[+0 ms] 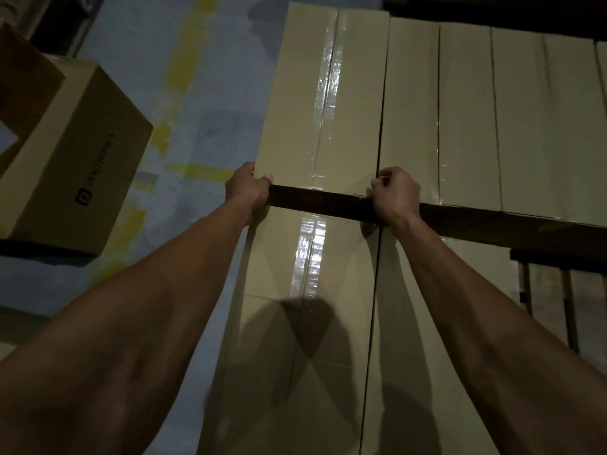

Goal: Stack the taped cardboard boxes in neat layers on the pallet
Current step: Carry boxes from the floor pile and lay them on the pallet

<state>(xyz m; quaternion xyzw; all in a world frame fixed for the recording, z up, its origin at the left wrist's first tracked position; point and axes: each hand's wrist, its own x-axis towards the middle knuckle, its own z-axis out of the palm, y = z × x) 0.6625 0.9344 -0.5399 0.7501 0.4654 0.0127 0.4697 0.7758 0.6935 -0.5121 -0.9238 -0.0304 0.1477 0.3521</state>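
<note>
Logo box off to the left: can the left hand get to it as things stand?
Probably not right away. The left hand grips the near left corner of the taped box, so it would have to let go first. The logo box sits apart across bare floor, with nothing visible blocking the way.

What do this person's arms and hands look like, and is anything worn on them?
Both arms are bare along all that shows: no sleeves appear. The left hand and right hand wear no gloves, and I see no watch, bracelet or ring. The forearms look lean, with visible muscle lines. Short nails show on some fingers. The dim light hides finer detail.
</note>
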